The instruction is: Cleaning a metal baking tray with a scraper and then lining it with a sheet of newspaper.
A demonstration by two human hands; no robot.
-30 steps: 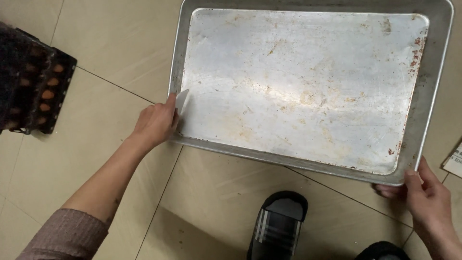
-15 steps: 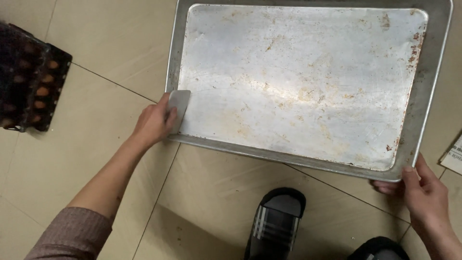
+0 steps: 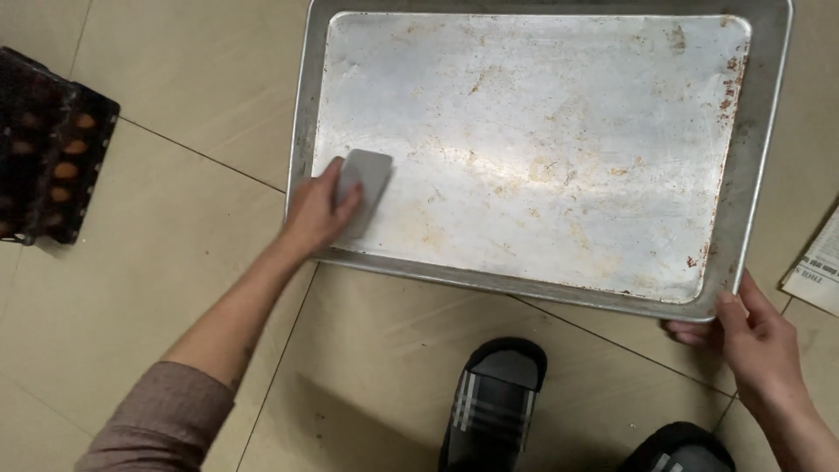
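Tray [image 3: 743, 175] sits on the floor [image 3: 175, 70], egg crate [image 3: 52, 149] well to its left, paper sheet [image 3: 817, 267] just off its right edge. Left hand [image 3: 315, 214] presses a pad [image 3: 363, 179] inside the tray's near-left corner; right hand [image 3: 756, 336] grips the near-right corner. Two slippers [image 3: 494, 402] lie on the floor in front of the tray.

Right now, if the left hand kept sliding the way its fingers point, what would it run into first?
Nothing soon, it seems: the left hand, pressing a grey pad, points up-right across the tray's bare floor. The first stop looks like the tray far rim.
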